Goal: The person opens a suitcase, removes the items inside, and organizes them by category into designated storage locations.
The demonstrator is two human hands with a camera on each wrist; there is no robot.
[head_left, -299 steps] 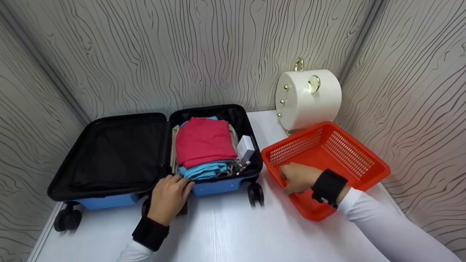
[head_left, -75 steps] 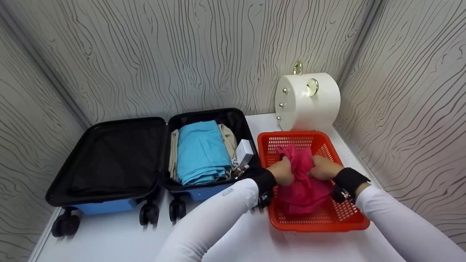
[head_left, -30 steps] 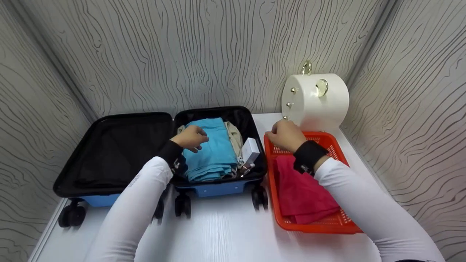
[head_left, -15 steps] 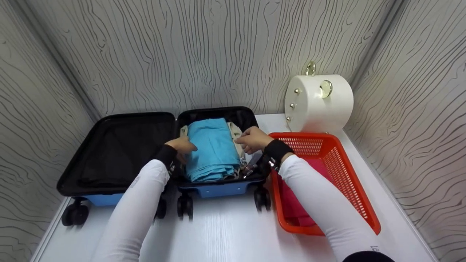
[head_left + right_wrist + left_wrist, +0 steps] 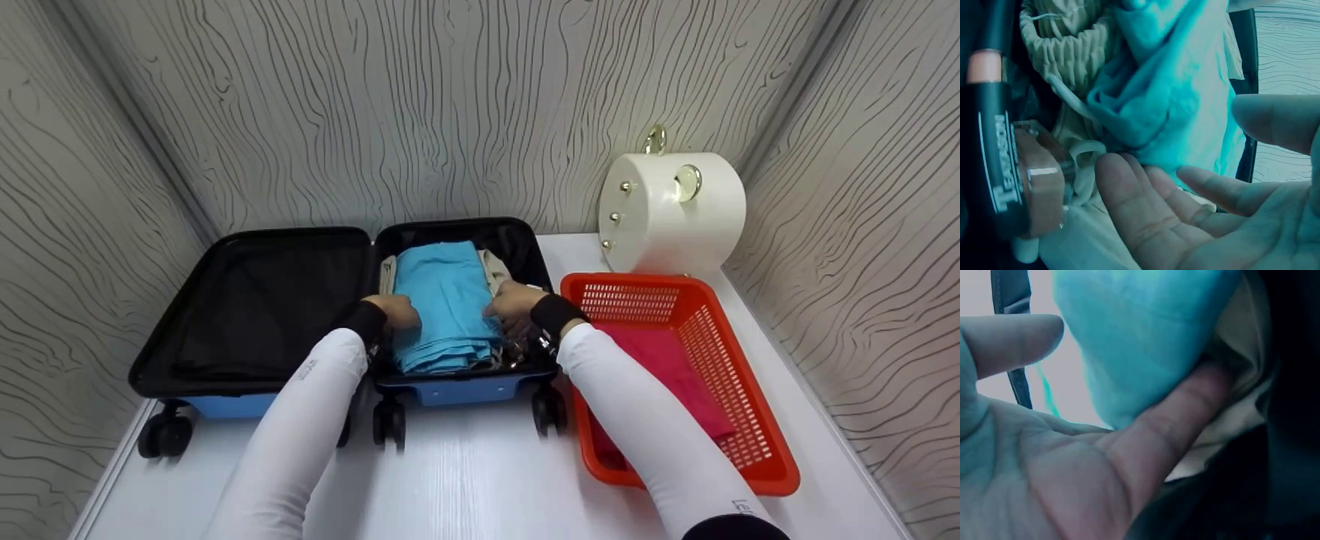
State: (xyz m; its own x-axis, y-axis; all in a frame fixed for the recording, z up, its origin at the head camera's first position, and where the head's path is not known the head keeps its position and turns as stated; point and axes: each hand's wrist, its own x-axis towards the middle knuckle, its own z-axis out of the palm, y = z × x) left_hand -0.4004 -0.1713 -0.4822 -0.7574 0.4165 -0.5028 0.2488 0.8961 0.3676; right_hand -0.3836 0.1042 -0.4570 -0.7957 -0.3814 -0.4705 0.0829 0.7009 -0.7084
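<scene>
A folded turquoise garment [image 5: 446,300] lies on beige elastic-waist trousers [image 5: 493,271] inside the suitcase's right half [image 5: 525,247]. At its left side is my left hand [image 5: 397,310]; in the left wrist view a finger reaches between the turquoise cloth [image 5: 1134,343] and the beige fabric [image 5: 1244,332], thumb apart. My right hand [image 5: 516,301] is at the garment's right side. In the right wrist view its extended fingers [image 5: 1145,208] touch the cloth's lower edge, with the thumb held away. Beside them lie a black tube [image 5: 994,146] and a small brown bottle [image 5: 1041,180].
The suitcase's other half [image 5: 262,307] lies open at the left. A red basket [image 5: 772,420] stands at the right with a pink folded garment [image 5: 675,360] in it. Behind the basket sits a cream drum-shaped box [image 5: 682,210] with gold knobs, near the walls.
The pink garment went from the suitcase into the basket. Both hands then let it go and moved left to the turquoise garment, the right hand coming down at its right side.
</scene>
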